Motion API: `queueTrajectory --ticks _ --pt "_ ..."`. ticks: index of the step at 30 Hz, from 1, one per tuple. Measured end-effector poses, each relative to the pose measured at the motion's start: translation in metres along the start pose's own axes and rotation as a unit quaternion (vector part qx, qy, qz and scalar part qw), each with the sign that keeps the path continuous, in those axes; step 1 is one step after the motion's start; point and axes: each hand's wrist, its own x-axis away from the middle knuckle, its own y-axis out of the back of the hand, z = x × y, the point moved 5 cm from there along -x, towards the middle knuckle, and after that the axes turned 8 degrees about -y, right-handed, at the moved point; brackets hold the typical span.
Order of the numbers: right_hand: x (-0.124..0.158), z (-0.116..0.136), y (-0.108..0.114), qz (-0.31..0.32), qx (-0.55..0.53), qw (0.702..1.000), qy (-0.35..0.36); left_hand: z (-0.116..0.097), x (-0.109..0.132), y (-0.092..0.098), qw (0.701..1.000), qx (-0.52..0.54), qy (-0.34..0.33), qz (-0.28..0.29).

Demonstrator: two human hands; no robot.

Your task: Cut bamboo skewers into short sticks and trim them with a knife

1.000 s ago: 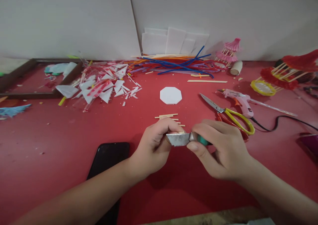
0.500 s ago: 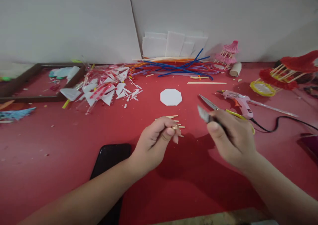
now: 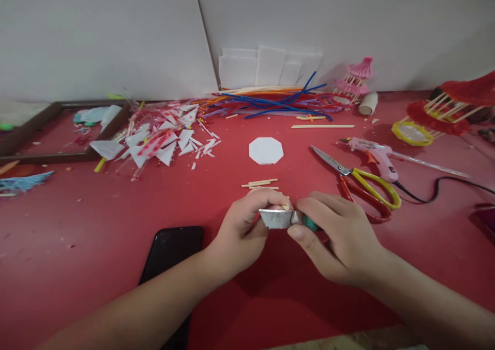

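Observation:
My left hand (image 3: 243,226) is closed on a small pale wooden stick (image 3: 285,206), most of which is hidden by the fingers. My right hand (image 3: 336,234) grips the green handle of a knife (image 3: 275,219). Its wide metal blade lies across the fingertips of my left hand, close to the stick's end. Just beyond the hands, several short wooden sticks (image 3: 261,183) lie on the red table (image 3: 228,314). Farther back is a white octagonal piece (image 3: 266,150), lying flat.
Scissors (image 3: 348,172) and a pink glue gun (image 3: 377,156) lie at the right, near red and pink stick models. A black phone (image 3: 172,252) is at the left, with scraps (image 3: 166,138) behind it. Coloured pipe cleaners (image 3: 270,104) lie at the back.
My right hand has moved left, bringing the knife blade against my left hand at the stick. The scissors' handles now show.

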Motion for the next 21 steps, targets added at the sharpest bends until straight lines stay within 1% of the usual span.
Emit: queueTrajectory --ticks 5,9,16,21 --pt "0.0002 -0.0026 0.0006 0.008 -0.002 1.000 -0.009 -0.0007 -0.0004 0.0008 1.000 -0.021 -0.015 -0.001" --pt "-0.0005 -0.0042 0.0014 0.012 -0.009 1.000 -0.016 -0.0006 -0.0005 0.0006 1.000 -0.018 -0.014 0.001" --pt "-0.0007 -0.0019 0.0004 0.017 -0.007 1.000 -0.006 -0.0008 -0.0009 0.0007 1.000 -0.020 -0.006 0.000" --pt "0.0000 -0.0029 0.0010 0.012 -0.009 1.000 -0.005 -0.0010 -0.0007 0.0004 1.000 -0.014 -0.013 -0.001"
